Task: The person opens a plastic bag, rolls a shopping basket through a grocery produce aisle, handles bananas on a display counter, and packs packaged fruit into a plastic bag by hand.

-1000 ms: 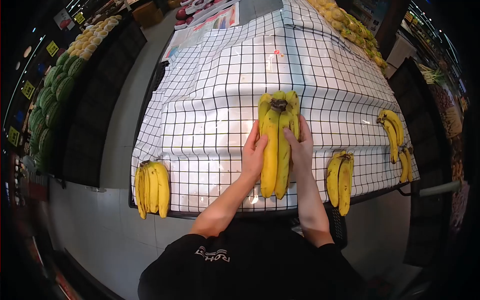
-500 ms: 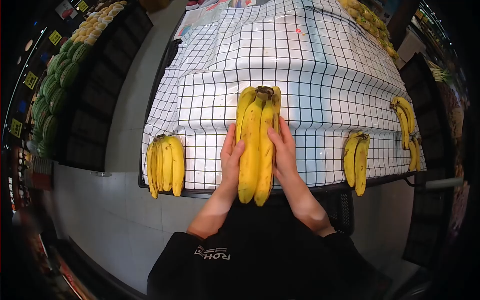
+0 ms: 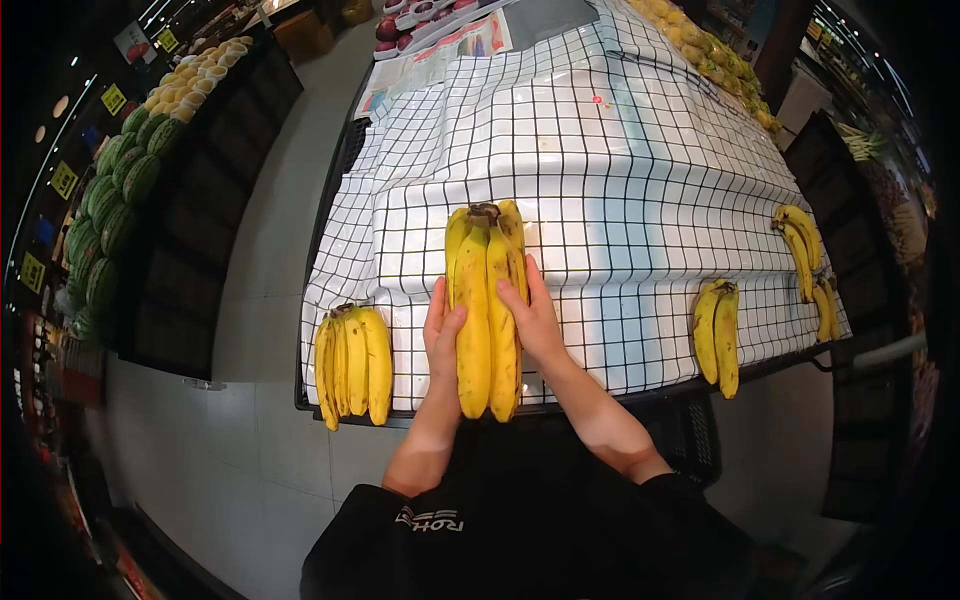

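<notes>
A bunch of yellow bananas [image 3: 478, 320] is held between my two hands above the near edge of the table, dark stem end pointing away from me. My left hand [image 3: 443, 330] presses its left side, thumb near the front fruit. On the other side my right hand [image 3: 535, 315] grips it, thumb lying over the front. To the left, another banana bunch [image 3: 354, 365] hangs over the table's edge. At the right lies a smaller bunch [image 3: 717, 335], with further bananas [image 3: 800, 250] at the far right corner.
A white cloth with black checks [image 3: 500, 140] covers the table, wrinkled in ridges. Newspaper [image 3: 440, 65] and dark red fruit [image 3: 388, 30] lie at its far end. Yellowish fruit [image 3: 715, 60] is heaped at the back right. Watermelons [image 3: 105, 215] fill a stand across the left aisle.
Both hands and the held bananas have shifted left and slightly nearer in view. The camera view has tilted and turned, showing more of the table's far end. The grip looks the same.
</notes>
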Tool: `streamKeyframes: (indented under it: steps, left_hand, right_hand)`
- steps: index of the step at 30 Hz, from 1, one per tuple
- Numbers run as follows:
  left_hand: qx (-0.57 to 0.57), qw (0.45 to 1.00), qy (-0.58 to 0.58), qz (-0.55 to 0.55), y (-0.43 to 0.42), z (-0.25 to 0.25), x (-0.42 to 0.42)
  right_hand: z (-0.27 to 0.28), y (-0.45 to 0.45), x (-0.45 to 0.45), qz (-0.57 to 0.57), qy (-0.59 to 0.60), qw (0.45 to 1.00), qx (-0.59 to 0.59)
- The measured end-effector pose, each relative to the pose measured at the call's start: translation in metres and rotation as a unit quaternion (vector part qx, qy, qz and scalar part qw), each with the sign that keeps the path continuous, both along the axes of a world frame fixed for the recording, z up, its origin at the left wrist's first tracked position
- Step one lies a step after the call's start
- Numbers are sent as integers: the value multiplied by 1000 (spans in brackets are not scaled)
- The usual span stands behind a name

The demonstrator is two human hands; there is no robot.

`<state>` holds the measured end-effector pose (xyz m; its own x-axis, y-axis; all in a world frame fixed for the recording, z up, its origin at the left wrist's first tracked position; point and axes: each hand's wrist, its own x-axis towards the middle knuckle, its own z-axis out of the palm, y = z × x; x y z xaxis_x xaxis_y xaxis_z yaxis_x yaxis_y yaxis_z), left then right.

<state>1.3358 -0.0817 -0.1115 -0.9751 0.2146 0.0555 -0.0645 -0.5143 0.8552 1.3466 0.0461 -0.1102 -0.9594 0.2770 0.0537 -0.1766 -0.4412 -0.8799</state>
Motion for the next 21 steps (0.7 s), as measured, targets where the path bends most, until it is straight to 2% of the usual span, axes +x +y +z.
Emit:
streamKeyframes:
  steps: [2,3,4,6,7,10,14,15,21]
  left_hand:
    - [2,998,-58,23,-6,-2,-10]
    - [57,995,-77,5,-14,-17,-23]
    - [59,995,-80,6,-19,-23,-34]
    - [73,995,-60,-29,-27,-33,-55]
    - [66,996,-53,-31,-29,-30,-62]
    - [65,997,-25,-22,-36,-39,-88]
    - [79,996,-32,-35,-47,-47,-116]
    - [79,996,-37,-30,-46,-39,-115]
    - [28,999,-26,-27,-47,-24,-125]
  right_hand:
    - [-21,-3,-19,30,-13,999,41]
    - [-13,-4,-23,47,4,998,29]
    - [-14,-6,-30,48,1,998,30]
    - [-24,-12,-48,7,39,994,106]
    - [-30,-14,-58,-10,11,988,155]
    - [-24,-18,-80,-4,29,980,198]
    - [-21,-24,-98,-19,-9,963,269]
    - [-23,-30,-104,-70,27,961,265]
    - [-22,-31,-118,-86,22,946,313]
